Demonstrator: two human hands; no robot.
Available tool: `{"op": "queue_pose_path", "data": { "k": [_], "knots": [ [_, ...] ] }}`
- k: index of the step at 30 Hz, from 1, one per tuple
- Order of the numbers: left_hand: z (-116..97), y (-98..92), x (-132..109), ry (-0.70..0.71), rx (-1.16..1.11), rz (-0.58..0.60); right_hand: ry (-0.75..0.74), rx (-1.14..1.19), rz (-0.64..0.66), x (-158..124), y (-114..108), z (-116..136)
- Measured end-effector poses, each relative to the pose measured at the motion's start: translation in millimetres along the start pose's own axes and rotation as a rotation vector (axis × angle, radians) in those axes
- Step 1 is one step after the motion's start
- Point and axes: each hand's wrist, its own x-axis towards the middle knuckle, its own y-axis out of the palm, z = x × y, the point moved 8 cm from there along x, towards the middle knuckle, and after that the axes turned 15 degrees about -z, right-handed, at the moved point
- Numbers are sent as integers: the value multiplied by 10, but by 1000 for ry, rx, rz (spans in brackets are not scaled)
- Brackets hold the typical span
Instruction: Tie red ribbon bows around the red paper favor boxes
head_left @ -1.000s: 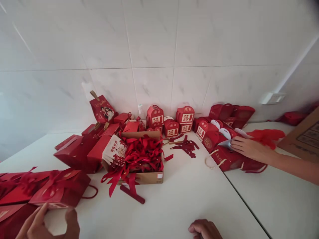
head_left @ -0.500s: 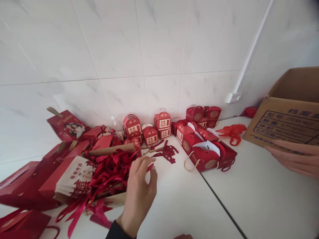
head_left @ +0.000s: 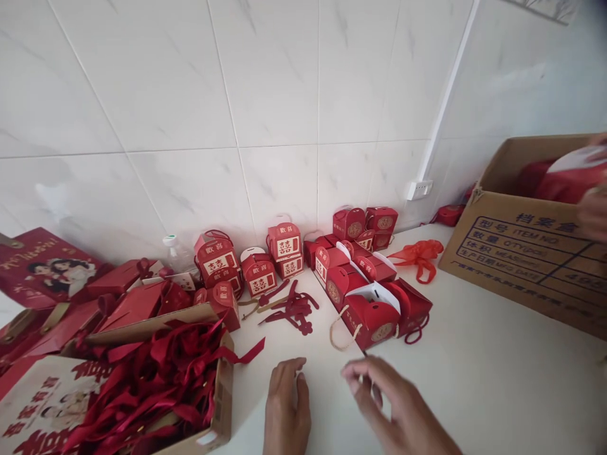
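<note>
Red handled gift box point(head_left: 374, 319) stands mid-surface at the front of the cluster along the wall edge, just beyond the right hand point(head_left: 396, 404), whose fingers curl loosely; I cannot tell if they pinch anything. Left hand point(head_left: 287, 407) lies open near the front edge, beside the ribbon box point(head_left: 218, 404). Bare white table point(head_left: 474, 379) stretches right toward the carton point(head_left: 521, 253).

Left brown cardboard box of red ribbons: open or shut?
Open: the brown cardboard box has its flap up, and red ribbons spill over its rim.
</note>
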Motion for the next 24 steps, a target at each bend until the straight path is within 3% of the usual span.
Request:
{"op": "queue_pose_path", "data": {
  "k": [5,11,18,24],
  "knots": [
    [159,73,-68,-31,-50,-39,-72,-181,53,865,8,-126],
    [279,206,-150,-40,-104,-3,-164,-532,82,1553,455,-302],
    [251,239,-161,-25,-122,8,-275,-906,197,1765,854,-629],
    [154,197,-127,-5,-73,9,-263,-1035,299,1644,849,-841]
  ]
}}
